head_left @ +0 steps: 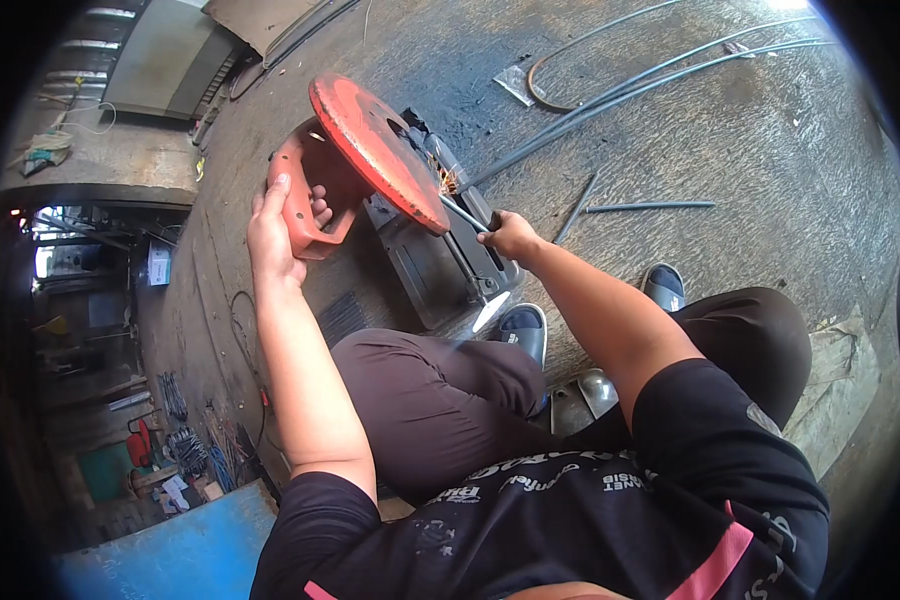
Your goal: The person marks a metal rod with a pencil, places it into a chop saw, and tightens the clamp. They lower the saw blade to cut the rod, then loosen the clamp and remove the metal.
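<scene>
My left hand (pixel 276 225) is wrapped around the orange-red handle (pixel 293 200) of a chop saw. The saw's round red guard (pixel 375 150) is tilted over its dark base (pixel 415 265), and the disc is hidden behind it. Orange sparks (pixel 446 178) show at the guard's edge, where a long grey metal rod (pixel 540 135) enters from the upper right. On the near side of the guard, my right hand (pixel 510 238) is closed around the short end of a rod (pixel 462 212).
Two short rod pieces, one slanting (pixel 576 207) and one level (pixel 660 205), lie on the rough floor (pixel 770 170). My sandalled feet (pixel 526 332) are close to the saw base. A blue surface (pixel 185 550) stands at lower left, near assorted tools. A cable (pixel 238 310) runs along the floor.
</scene>
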`<act>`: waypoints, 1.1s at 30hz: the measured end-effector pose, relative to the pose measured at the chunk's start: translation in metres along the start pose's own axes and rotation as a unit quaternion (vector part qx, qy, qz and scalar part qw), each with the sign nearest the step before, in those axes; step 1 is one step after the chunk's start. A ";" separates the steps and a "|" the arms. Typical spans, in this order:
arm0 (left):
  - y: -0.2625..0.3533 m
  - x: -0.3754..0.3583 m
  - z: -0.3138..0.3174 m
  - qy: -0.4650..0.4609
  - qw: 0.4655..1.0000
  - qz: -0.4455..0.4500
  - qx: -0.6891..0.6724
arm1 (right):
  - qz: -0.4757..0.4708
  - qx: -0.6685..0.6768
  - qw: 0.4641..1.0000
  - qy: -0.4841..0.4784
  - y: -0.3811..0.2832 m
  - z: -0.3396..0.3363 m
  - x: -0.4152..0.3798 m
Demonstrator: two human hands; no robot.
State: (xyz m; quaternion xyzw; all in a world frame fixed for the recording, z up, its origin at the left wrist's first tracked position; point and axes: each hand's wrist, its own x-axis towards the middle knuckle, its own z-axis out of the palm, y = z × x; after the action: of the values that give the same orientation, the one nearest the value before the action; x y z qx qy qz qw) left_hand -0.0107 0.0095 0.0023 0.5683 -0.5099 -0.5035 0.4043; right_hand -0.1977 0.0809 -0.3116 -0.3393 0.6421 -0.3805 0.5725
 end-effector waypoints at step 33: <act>0.004 0.004 -0.008 -0.027 1.000 0.006 0.007 | 0.066 0.145 0.984 -0.085 -0.008 -0.010 -0.017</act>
State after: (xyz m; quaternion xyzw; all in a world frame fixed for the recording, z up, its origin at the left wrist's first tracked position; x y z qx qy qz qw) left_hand -0.0034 0.0043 0.0064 0.5543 -0.5279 -0.5123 0.3894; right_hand -0.2062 0.0927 -0.2961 -0.2404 0.5503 -0.4004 0.6921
